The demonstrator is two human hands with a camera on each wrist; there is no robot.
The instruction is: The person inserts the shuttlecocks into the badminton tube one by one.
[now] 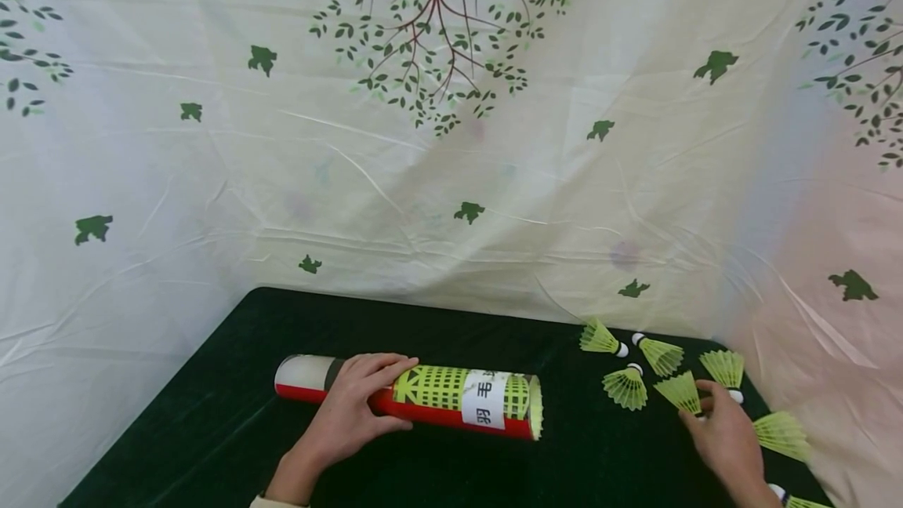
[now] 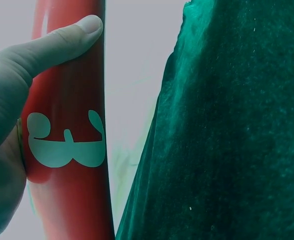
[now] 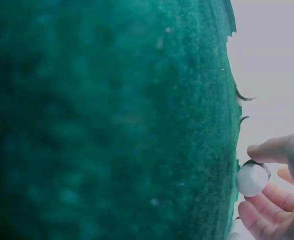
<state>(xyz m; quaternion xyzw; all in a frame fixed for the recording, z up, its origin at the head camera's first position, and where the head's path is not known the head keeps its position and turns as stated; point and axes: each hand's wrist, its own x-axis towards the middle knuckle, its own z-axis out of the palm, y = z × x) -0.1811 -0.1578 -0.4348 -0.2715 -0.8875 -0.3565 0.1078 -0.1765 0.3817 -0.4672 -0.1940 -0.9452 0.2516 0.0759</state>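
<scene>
A red, white and yellow-green shuttlecock tube (image 1: 439, 392) lies lengthwise in the head view, its right end ringed by a ragged yellow-green edge. My left hand (image 1: 356, 414) grips it around the middle, and in the left wrist view the thumb (image 2: 62, 47) lies across the red side of the tube (image 2: 69, 100). Over at the right, my right hand (image 1: 728, 431) pinches a yellow-green shuttlecock (image 1: 679, 393) near its base, the skirt pointing up and left. The right wrist view shows its white cork (image 3: 252, 180) between thumb and fingers.
Around the right hand lie several loose shuttlecocks, among them one (image 1: 625, 388) to its left, one (image 1: 723, 369) behind it and one (image 1: 781, 435) by the table's right edge. A dark green cloth (image 1: 212, 414) covers the table. Behind hangs a pale patterned curtain (image 1: 395, 202).
</scene>
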